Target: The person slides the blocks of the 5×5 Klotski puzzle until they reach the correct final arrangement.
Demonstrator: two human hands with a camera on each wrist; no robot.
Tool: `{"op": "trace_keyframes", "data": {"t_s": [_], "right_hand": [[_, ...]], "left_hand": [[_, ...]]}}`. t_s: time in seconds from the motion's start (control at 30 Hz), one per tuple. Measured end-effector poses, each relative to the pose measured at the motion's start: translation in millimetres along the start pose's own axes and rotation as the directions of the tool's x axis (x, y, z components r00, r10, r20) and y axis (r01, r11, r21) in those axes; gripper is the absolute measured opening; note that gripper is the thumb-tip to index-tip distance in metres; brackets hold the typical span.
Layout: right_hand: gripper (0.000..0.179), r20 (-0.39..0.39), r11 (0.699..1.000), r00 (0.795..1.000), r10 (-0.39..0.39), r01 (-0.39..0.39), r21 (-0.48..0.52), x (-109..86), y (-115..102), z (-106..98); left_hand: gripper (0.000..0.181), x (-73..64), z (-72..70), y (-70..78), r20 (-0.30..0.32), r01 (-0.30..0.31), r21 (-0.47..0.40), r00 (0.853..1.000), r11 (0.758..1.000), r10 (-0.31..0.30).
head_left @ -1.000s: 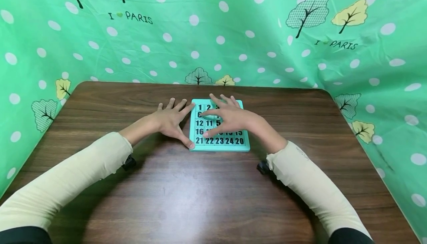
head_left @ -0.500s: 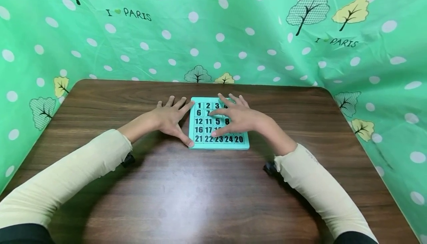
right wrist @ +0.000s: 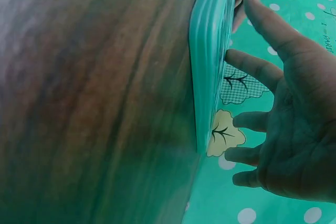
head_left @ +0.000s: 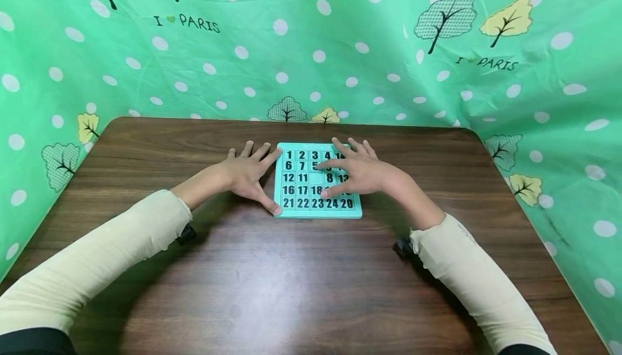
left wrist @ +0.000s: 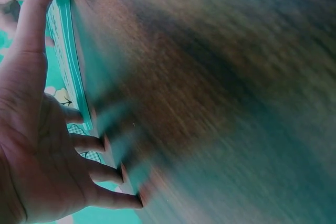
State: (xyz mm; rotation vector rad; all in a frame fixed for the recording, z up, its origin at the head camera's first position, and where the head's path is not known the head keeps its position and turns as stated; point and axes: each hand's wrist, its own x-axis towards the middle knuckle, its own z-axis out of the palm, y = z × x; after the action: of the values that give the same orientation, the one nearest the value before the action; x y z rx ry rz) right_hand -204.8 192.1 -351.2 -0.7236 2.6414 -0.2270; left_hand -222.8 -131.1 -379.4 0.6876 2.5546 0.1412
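A turquoise number sliding puzzle [head_left: 318, 216] lies flat on the table, its tiles bearing black numbers. My left hand [head_left: 247, 176] is spread at the puzzle's left side, thumb at the near corner and index finger at the far one. In the left wrist view the thumb [left wrist: 34, 22] reaches the puzzle's edge. Fingers extended, my right hand [head_left: 362, 174] is over the puzzle's right part and hides several tiles. Its index fingertip is at the tile marked 5 [head_left: 315, 166], in the second row. Below that tile, between 11 and 8, is a gap without a tile.
Dark brown wood grain covers the table [head_left: 233, 279], whose far edge runs just behind the puzzle. Green polka-dot cloth [head_left: 311, 36] with printed trees hangs behind and at both sides. A small black device [head_left: 186, 234] sits under each forearm near the wrist.
My right hand has moved rightward across the puzzle. The tile marked 5 has slid from the third row up to the second, opening a gap below it. The left hand stays in place.
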Motion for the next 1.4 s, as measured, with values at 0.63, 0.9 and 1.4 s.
{"op": "trace_keyframes", "data": {"t_s": [0.63,0.9,1.4], "right_hand": [[0.076,-0.027,0.996,0.999,-0.046,0.048,0.069,-7.4,5,2],[0.067,0.011,0.996,0.999,-0.041,0.040,0.079,-13.0,10,-2],[0.064,-0.033,0.993,0.995,-0.099,0.101,0.053,16.9,-27,0]], "left_hand": [[0.160,-3.6,-2.2,-1.9,-0.001,0.005,0.002,1.000,1.000,-0.005],[0.160,-3.3,-1.4,-1.3,0.000,0.005,-0.001,1.000,1.000,-0.005],[0.160,-0.5,-2.0,0.2,0.021,0.011,0.004,1.000,1.000,-0.011]]}}
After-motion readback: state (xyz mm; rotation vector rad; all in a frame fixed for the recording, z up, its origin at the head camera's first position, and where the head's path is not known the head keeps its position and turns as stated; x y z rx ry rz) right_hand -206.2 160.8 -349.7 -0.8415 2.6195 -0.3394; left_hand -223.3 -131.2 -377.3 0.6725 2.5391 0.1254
